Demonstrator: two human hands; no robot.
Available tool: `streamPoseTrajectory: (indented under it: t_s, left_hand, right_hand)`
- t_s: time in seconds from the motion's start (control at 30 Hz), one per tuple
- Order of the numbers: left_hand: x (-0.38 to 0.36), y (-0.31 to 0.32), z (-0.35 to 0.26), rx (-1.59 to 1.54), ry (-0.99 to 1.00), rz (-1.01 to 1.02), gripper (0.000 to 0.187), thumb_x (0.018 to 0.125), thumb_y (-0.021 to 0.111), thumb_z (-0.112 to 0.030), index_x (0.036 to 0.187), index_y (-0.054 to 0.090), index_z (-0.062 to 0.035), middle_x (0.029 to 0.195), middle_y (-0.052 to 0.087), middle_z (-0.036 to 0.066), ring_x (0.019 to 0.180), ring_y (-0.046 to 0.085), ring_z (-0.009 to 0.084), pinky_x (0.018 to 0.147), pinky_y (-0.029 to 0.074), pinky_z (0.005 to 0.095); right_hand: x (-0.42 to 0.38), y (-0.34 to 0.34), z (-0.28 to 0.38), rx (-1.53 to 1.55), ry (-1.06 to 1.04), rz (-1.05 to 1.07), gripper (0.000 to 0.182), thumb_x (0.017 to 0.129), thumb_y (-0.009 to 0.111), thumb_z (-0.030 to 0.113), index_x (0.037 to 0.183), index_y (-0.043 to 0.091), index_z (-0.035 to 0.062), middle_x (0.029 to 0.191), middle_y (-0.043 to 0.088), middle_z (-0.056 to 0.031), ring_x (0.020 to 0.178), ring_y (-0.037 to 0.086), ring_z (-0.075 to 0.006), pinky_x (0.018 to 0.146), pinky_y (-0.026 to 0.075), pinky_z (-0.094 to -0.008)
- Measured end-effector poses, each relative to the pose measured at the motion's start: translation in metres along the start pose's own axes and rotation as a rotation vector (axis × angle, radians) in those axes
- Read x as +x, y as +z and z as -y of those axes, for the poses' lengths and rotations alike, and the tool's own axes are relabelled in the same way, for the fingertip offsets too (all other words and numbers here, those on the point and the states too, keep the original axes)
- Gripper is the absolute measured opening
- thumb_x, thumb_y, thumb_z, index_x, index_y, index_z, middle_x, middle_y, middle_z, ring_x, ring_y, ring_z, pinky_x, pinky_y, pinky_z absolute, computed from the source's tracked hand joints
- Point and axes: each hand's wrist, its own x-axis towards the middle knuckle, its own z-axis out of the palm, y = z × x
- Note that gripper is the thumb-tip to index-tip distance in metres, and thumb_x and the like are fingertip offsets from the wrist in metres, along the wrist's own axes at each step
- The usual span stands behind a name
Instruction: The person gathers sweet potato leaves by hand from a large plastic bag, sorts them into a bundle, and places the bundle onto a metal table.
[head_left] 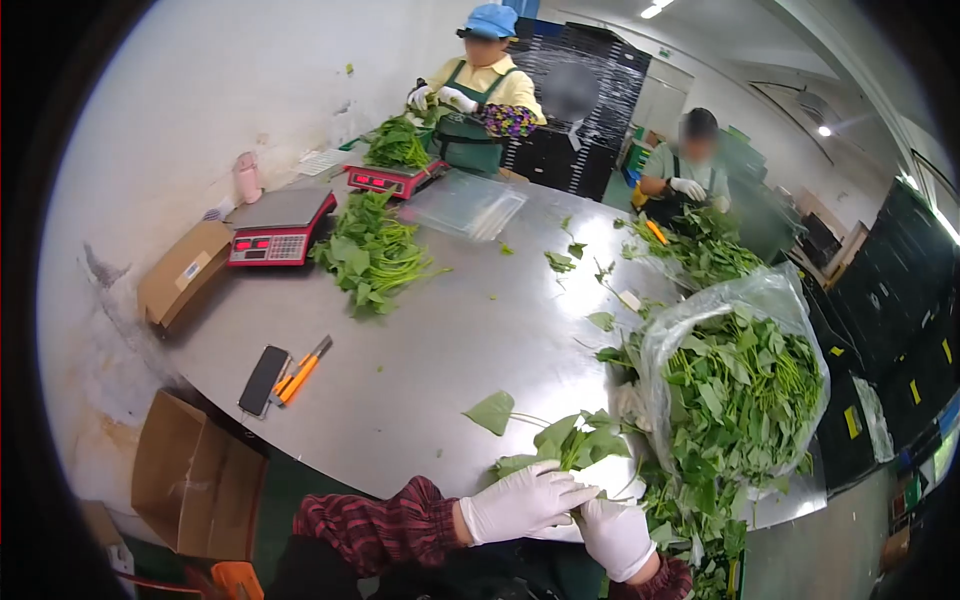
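Observation:
White gloves cover both of my hands at the near edge of the metal table. My left hand [525,502] reaches in from the left, its fingers closed over the stems of a small bunch of leafy greens [590,446]. Close against its fingertips, my right hand [617,538] is curled at the stem end of the same bunch; its fingertips are partly hidden. The bunch's leaves spread over the tabletop beyond my hands. Right beside them a clear plastic bag [655,350] stands open, full of leafy greens [745,390], with more stems hanging below it.
On the metal table [450,340] lie a phone [264,381], an orange utility knife [300,372], a pile of greens [370,250] and flat plastic bags [465,205]. Red scales [270,248] stand at left. Two people [487,85] handle greens across the table. A cardboard box [195,480] sits lower left.

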Motion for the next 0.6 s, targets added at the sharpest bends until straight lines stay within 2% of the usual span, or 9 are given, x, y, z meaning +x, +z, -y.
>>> streamPoseTrajectory:
  t_s: [0.1,0.27,0.3,0.33,0.4,0.43,0.47,0.53,0.6]
  left_hand:
    - [-0.021,0.000,0.017,-0.189,-0.130,0.201,0.046,0.085,0.056,-0.032,0.123,0.050,-0.0061,0.089,0.057,0.009,0.086,0.055,0.0235,0.076,0.039,0.0360]
    - [-0.062,0.000,0.059,-0.375,-0.105,0.299,0.034,0.084,0.054,-0.035,0.105,0.059,-0.0086,0.085,0.057,0.009,0.081,0.055,0.0262,0.070,0.040,0.0368]
    - [-0.066,-0.016,0.068,-0.237,-0.134,0.297,0.029,0.085,0.054,-0.033,0.101,0.059,-0.0100,0.085,0.056,0.008,0.081,0.055,0.0254,0.071,0.040,0.0364]
    - [-0.069,-0.032,0.079,-0.098,-0.163,0.295,0.023,0.085,0.055,-0.030,0.098,0.059,-0.0113,0.086,0.056,0.007,0.082,0.054,0.0247,0.071,0.040,0.0360]
    - [-0.075,-0.064,0.105,0.232,-0.282,0.225,0.021,0.083,0.057,-0.029,0.095,0.059,-0.0120,0.085,0.055,0.006,0.081,0.053,0.0239,0.072,0.039,0.0357]
    - [-0.075,-0.079,0.118,0.423,-0.363,0.222,0.020,0.081,0.057,-0.028,0.093,0.059,-0.0117,0.083,0.054,0.006,0.081,0.052,0.0234,0.072,0.038,0.0357]
    - [-0.075,-0.094,0.132,0.617,-0.443,0.218,0.019,0.080,0.058,-0.027,0.092,0.058,-0.0114,0.082,0.053,0.005,0.080,0.051,0.0229,0.072,0.037,0.0356]
    - [-0.075,-0.115,0.168,0.785,-0.501,0.089,0.020,0.079,0.059,-0.026,0.092,0.057,-0.0106,0.079,0.051,0.005,0.079,0.050,0.0220,0.072,0.036,0.0361]
    - [-0.078,-0.120,0.214,0.907,-0.532,0.003,0.023,0.078,0.060,-0.027,0.093,0.057,-0.0103,0.078,0.050,0.005,0.079,0.049,0.0213,0.072,0.036,0.0357]
  right_hand:
    - [0.008,0.008,0.009,0.092,-0.106,-0.013,0.008,0.077,0.057,0.010,0.074,0.051,0.0058,0.057,0.051,-0.0085,0.046,0.052,-0.0273,0.042,0.039,-0.0386]
    - [0.034,0.030,0.028,0.153,-0.134,0.023,0.022,0.078,0.063,0.019,0.092,0.052,0.0055,0.062,0.051,-0.0094,0.053,0.054,-0.0268,0.047,0.041,-0.0366]
    - [0.044,0.031,0.030,0.177,-0.053,-0.069,0.026,0.079,0.061,0.019,0.099,0.055,0.0041,0.062,0.049,-0.0078,0.048,0.052,-0.0237,0.044,0.041,-0.0351]
    - [0.055,0.014,0.036,0.153,0.110,-0.101,0.046,0.078,0.066,0.026,0.116,0.052,0.0030,0.062,0.050,-0.0081,0.049,0.053,-0.0247,0.045,0.043,-0.0354]
    - [0.064,0.006,0.030,0.306,0.352,-0.063,0.059,0.075,0.069,0.034,0.122,0.049,0.0035,0.062,0.053,-0.0083,0.050,0.054,-0.0255,0.047,0.044,-0.0360]
    - [0.067,0.004,0.027,0.293,0.315,-0.184,0.045,0.078,0.067,0.028,0.115,0.054,0.0041,0.063,0.056,-0.0093,0.051,0.055,-0.0263,0.048,0.046,-0.0370]
    - [0.068,0.013,0.022,0.297,0.316,-0.187,0.045,0.078,0.067,0.028,0.115,0.054,0.0041,0.063,0.056,-0.0093,0.051,0.055,-0.0263,0.048,0.046,-0.0370]
    - [0.060,0.040,0.015,0.439,0.381,-0.107,0.030,0.081,0.065,0.018,0.106,0.058,0.0031,0.083,0.060,-0.0149,0.072,0.060,-0.0307,0.060,0.047,-0.0392]
    - [0.051,0.065,0.014,0.351,0.312,-0.103,0.039,0.081,0.065,0.015,0.116,0.053,0.0027,0.081,0.058,-0.0139,0.070,0.060,-0.0288,0.058,0.046,-0.0398]
